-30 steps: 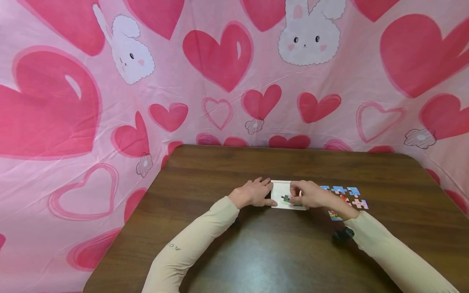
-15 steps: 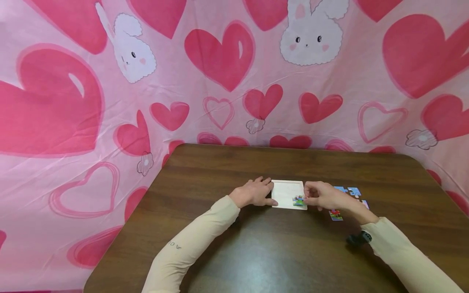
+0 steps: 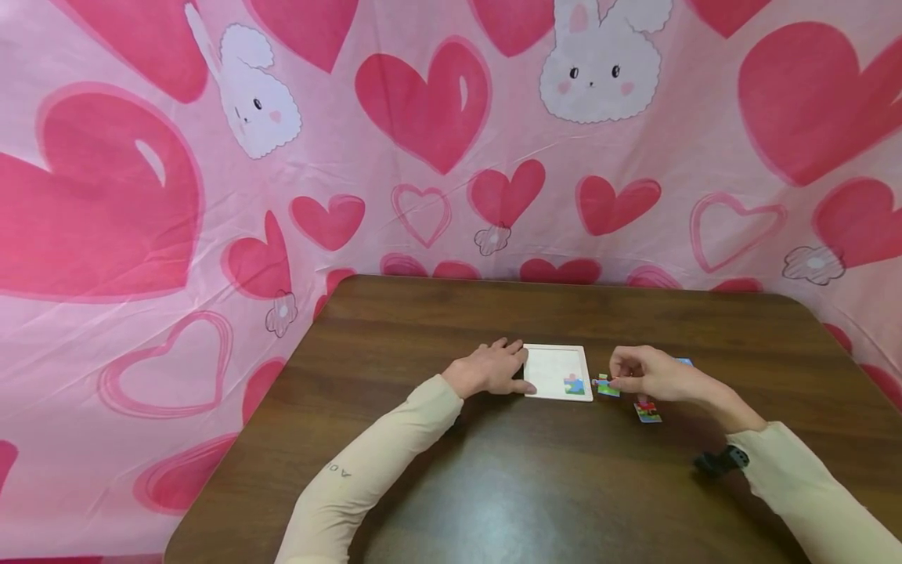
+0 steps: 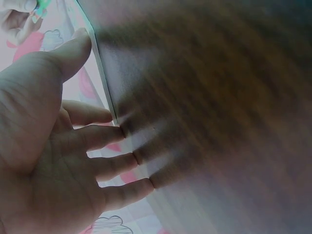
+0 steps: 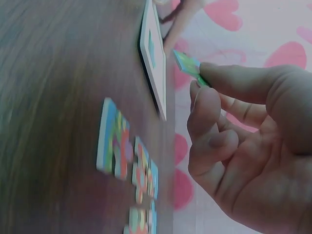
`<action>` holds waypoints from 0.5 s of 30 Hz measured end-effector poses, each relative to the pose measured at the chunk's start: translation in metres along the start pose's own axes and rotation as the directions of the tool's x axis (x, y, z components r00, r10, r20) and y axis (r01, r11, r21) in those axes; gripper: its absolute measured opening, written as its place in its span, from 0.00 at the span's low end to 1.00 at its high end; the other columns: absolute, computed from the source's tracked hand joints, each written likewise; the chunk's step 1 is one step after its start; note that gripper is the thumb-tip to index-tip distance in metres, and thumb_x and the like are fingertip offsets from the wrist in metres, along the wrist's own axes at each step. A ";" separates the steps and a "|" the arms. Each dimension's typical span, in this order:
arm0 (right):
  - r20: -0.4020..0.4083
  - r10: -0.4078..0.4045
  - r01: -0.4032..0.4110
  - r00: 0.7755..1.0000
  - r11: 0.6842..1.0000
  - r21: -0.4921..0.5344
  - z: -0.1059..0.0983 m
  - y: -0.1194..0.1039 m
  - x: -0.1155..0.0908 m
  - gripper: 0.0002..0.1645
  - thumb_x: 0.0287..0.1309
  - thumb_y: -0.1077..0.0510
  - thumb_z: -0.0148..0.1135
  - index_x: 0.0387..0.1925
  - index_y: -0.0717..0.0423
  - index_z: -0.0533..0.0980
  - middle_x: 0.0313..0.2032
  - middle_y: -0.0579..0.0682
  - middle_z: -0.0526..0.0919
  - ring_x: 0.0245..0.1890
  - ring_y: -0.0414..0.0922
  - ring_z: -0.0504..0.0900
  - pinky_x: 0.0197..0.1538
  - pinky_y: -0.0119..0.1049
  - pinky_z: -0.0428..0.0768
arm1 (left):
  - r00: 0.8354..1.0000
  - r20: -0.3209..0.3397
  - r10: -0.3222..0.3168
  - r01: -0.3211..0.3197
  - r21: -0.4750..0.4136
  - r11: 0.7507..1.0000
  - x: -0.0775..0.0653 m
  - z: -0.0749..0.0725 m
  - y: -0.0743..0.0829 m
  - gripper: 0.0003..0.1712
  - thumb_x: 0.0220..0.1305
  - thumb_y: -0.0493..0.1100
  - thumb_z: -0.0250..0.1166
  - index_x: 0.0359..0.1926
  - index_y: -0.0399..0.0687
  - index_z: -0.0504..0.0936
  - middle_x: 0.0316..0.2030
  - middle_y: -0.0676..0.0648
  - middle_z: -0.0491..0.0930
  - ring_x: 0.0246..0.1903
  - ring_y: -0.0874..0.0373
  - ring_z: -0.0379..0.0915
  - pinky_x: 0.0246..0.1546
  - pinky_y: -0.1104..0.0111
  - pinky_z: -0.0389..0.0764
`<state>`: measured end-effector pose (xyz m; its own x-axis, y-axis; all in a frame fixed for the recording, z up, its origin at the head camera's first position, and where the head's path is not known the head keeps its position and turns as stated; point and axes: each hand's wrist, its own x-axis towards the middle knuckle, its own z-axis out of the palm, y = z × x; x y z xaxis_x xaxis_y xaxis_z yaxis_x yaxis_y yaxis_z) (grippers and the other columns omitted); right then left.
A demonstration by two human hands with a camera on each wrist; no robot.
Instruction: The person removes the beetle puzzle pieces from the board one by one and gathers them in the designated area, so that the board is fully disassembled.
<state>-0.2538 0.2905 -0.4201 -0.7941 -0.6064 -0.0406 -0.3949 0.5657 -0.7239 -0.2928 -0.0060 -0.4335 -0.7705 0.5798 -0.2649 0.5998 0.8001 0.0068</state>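
My left hand (image 3: 492,370) lies at the left side of a shallow white puzzle tray (image 3: 546,366), fingers spread and straight. In the left wrist view its thumb (image 4: 73,53) reaches the tray's edge, and the fingertips meet the brown table. My right hand (image 3: 655,374) pinches a green jigsaw piece (image 3: 607,386) between thumb and fingers, just right of the tray. The right wrist view shows this held piece (image 5: 186,63) raised and tilted. One blue, pink and green jigsaw piece (image 3: 574,385) lies in the tray's lower right corner.
Right of the tray lie several loose jigsaw pieces, among them a red and green one (image 3: 648,412) and a blue one (image 3: 684,362); my right hand hides others. The wooden table (image 3: 493,486) ends at a pink heart-patterned cloth (image 3: 423,204) behind.
My right hand has moved right with the pinched green jigsaw piece, from over the tray to beside it, uncovering the piece in the corner. My left hand has stayed at the tray's left edge.
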 end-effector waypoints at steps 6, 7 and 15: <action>0.044 -0.005 0.005 0.999 1.000 0.000 -0.011 0.011 -0.011 0.10 0.58 0.54 0.61 0.30 0.53 0.69 0.19 0.58 0.76 0.14 0.46 0.74 0.13 0.31 0.68 | 1.000 0.003 -0.003 0.003 0.000 1.000 -0.001 -0.001 0.000 0.47 0.56 0.73 0.50 0.70 0.53 0.55 0.71 0.49 0.51 0.69 0.47 0.46 0.64 0.50 0.56; 0.056 -0.009 0.009 0.998 1.000 0.001 -0.013 0.012 -0.012 0.10 0.59 0.54 0.61 0.30 0.54 0.69 0.19 0.58 0.76 0.14 0.45 0.74 0.12 0.31 0.68 | 1.000 0.004 -0.004 0.004 0.000 1.000 -0.001 -0.001 0.000 0.47 0.56 0.73 0.50 0.70 0.53 0.55 0.71 0.49 0.51 0.69 0.47 0.46 0.64 0.50 0.55; 0.097 0.030 -0.030 0.995 1.000 -0.004 -0.022 0.017 -0.024 0.10 0.59 0.55 0.61 0.31 0.55 0.69 0.20 0.55 0.75 0.14 0.41 0.74 0.12 0.31 0.69 | 1.000 0.008 -0.007 0.007 0.007 1.000 -0.001 -0.001 0.000 0.47 0.56 0.73 0.50 0.70 0.54 0.55 0.71 0.50 0.50 0.69 0.47 0.45 0.64 0.51 0.55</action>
<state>-0.2512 0.3271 -0.4162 -0.7570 -0.6406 -0.1289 -0.3730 0.5856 -0.7197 -0.2923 -0.0060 -0.4323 -0.7727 0.5731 -0.2730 0.5961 0.8029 -0.0017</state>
